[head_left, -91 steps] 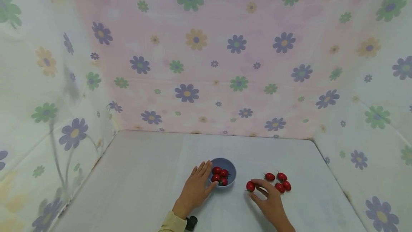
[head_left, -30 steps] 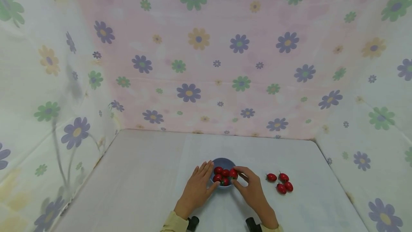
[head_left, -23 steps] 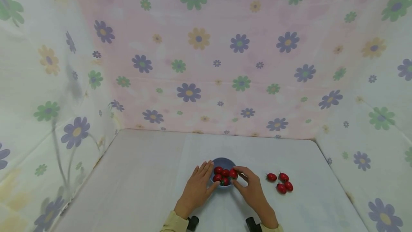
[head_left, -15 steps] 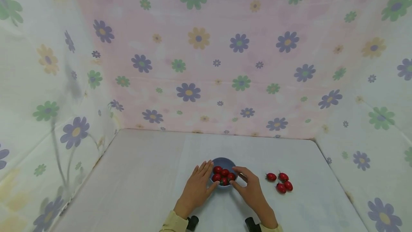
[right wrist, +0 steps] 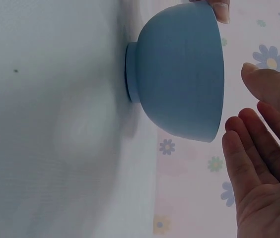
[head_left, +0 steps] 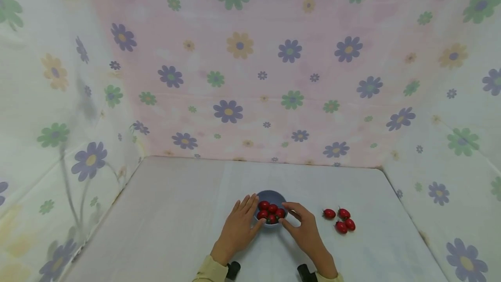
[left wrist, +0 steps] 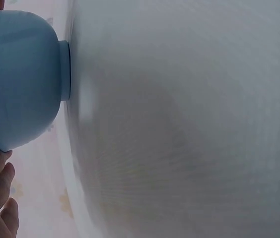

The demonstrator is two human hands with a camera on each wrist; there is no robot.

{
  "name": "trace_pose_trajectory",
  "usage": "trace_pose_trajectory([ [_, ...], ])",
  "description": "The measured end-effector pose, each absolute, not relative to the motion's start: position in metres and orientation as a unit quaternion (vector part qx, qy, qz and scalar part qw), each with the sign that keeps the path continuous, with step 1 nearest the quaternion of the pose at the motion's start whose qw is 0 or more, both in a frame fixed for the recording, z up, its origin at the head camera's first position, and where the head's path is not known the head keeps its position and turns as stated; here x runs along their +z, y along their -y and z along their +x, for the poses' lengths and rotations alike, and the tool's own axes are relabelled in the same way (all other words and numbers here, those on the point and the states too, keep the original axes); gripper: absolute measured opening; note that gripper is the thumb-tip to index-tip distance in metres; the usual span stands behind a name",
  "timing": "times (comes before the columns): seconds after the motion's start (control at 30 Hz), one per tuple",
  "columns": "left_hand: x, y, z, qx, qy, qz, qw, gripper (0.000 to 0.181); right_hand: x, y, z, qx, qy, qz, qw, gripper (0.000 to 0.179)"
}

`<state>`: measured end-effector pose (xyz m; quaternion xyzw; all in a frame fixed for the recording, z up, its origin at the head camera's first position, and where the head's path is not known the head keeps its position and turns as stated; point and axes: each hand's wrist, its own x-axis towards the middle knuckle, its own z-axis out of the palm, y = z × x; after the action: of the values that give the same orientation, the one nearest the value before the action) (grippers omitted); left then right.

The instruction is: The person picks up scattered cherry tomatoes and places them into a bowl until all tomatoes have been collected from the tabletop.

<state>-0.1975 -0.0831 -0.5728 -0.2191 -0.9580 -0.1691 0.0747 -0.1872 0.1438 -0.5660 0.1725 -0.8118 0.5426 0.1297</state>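
My left hand (head_left: 237, 229) lies along the left side of a small blue bowl (head_left: 270, 196), its straight fingers touching the rim and the thumb near the front. In the left wrist view, fingers (left wrist: 0, 183) meet the edge of the bowl (left wrist: 21, 79). Several red cherry tomatoes (head_left: 272, 208) lie inside. At the bowl's right rim is my right hand (head_left: 304, 228), thumb and fingers parted above a tomato (head_left: 280, 213) that sits in the bowl. From the right wrist, the hand (right wrist: 269, 153) shows nothing between its fingers, beside the bowl (right wrist: 184, 74).
To the right on the white table (head_left: 188, 203), several more cherry tomatoes (head_left: 341, 227) lie in a loose cluster. Flower-patterned cloth (head_left: 250, 99) encloses the back and both sides. Dark wrist devices (head_left: 306, 272) show below the hands.
My right hand carried a tomato left from beside the cluster to the bowl, then let it go inside. The fingers stay at the rim. My left hand keeps its place.
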Motion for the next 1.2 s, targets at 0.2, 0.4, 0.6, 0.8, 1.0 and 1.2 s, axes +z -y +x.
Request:
trace_pose_trajectory([
  [0.2,-0.573,0.083,-0.197,-0.164,0.960,-0.212,0.081,0.069,-0.570,-0.145,-0.183,0.547,0.814,0.146,0.125,0.046],
  [0.4,-0.574,0.082,-0.197,-0.167,0.957,-0.217,0.096,0.069,-0.572,-0.149,-0.179,0.549,0.812,0.141,0.139,0.045],
  [0.6,-0.573,0.080,-0.197,-0.163,0.957,-0.221,0.093,0.071,-0.571,-0.153,-0.176,0.551,0.813,0.125,0.138,0.045],
  [0.8,-0.570,0.080,-0.194,-0.166,0.957,-0.222,0.088,0.072,-0.570,-0.159,-0.173,0.553,0.817,0.096,0.131,0.043],
  [1.0,-0.568,0.081,-0.194,-0.174,0.955,-0.225,0.082,0.072,-0.570,-0.171,-0.175,0.533,0.833,0.073,0.131,0.043],
  [1.2,-0.573,0.081,-0.197,-0.176,0.955,-0.227,0.079,0.074,-0.572,-0.189,-0.180,0.493,0.860,0.043,0.122,0.045],
])
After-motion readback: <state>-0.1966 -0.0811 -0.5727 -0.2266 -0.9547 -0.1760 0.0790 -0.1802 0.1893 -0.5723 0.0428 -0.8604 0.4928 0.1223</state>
